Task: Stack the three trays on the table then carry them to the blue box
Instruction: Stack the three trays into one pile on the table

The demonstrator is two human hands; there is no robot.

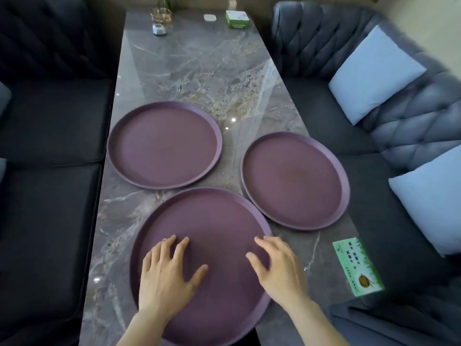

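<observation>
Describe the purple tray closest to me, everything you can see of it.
The nearest tray is round, matte purple, plastic-looking, with a low raised rim. It lies flat and empty on the marble table, its near edge overhanging. The left hand and right hand are spread open over it. Its rim nearly meets the right tray.

Marble table (194, 71) bears 3 purple trays (164, 146), apart.

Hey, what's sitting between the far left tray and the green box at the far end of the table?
Nothing: the head view shows only bare marble table between the far left tray and the green box.
</observation>
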